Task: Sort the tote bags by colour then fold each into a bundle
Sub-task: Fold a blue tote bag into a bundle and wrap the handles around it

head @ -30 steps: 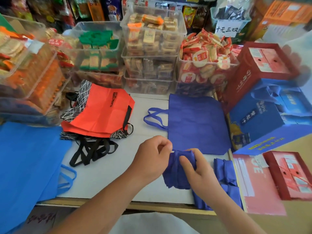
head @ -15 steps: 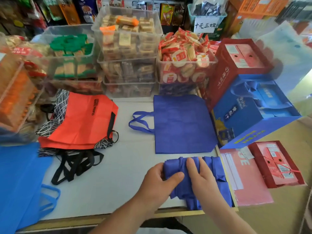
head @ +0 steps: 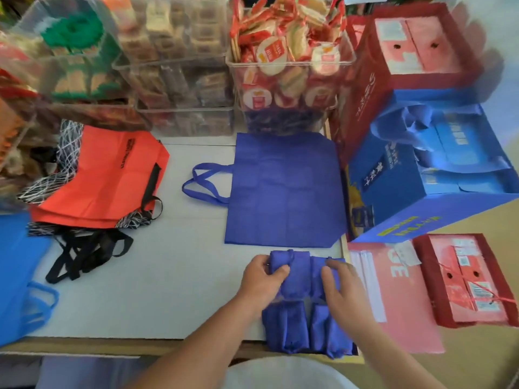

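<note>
Several dark blue folded bundles lie at the table's near edge. My left hand (head: 262, 279) grips the far-left folded bundle (head: 295, 272). My right hand (head: 341, 287) presses flat on the bundle beside it (head: 318, 272). Two more bundles (head: 286, 327) lie nearer to me, partly under my right forearm. A flat dark blue tote bag (head: 283, 192) lies just beyond, handles pointing left. An orange tote (head: 106, 178) tops a pile with black-and-white patterned totes at the left. A light blue tote (head: 19, 276) hangs over the left edge.
Clear bins of packed snacks (head: 179, 68) line the back of the white table (head: 157, 276). A big blue gift box (head: 432, 175) and red boxes (head: 407, 49) stand at the right. A pink sheet (head: 398, 299) and a red box (head: 466, 279) lie at the near right.
The bundle that both hands were squeezing now rests on the table beside the others. My hands have spread apart, the left still gripping, the right flattened on the neighbouring bundle.
</note>
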The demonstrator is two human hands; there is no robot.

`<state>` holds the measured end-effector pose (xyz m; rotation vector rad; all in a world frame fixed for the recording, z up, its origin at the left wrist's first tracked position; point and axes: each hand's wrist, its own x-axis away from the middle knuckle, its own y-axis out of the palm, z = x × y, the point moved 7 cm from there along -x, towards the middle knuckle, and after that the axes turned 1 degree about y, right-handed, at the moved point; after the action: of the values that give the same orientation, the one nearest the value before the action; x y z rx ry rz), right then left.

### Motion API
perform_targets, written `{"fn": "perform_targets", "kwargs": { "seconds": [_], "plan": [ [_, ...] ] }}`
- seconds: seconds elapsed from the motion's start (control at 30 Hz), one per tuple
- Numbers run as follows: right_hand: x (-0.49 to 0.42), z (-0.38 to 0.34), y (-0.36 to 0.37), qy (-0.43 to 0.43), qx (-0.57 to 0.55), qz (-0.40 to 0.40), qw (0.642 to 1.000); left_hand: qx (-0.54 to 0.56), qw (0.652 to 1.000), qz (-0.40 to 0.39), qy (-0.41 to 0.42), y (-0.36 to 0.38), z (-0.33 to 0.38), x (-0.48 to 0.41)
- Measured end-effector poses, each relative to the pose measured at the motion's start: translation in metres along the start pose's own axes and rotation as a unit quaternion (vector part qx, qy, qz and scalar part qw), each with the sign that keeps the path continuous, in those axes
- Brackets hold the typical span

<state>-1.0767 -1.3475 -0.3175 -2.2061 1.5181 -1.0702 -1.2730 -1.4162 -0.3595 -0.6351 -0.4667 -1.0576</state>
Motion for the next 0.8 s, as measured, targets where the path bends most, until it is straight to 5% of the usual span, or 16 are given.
{"fn": "perform_targets", "kwargs": {
  "seconds": [0.2, 0.47, 0.8],
  "plan": [
    [-0.025, 0.022, 0.018, -0.053, 0.163, -0.113, 0.979, -0.107, 0.993, 0.000, -0.038, 0.016, -0.044, -0.034],
    [-0.027, -0.011, 0.010, -0.063, 0.093, -0.099, 0.989, -0.165, 0.957, 0.237, 0.026, -0.082, -0.013, -0.071],
    [-0.040, -0.072, 0.039, -0.042, 0.036, -0.150, 0.987, -0.162, 0.968, 0.192, -0.002, -0.085, -0.009, -0.120]
  ]
}}
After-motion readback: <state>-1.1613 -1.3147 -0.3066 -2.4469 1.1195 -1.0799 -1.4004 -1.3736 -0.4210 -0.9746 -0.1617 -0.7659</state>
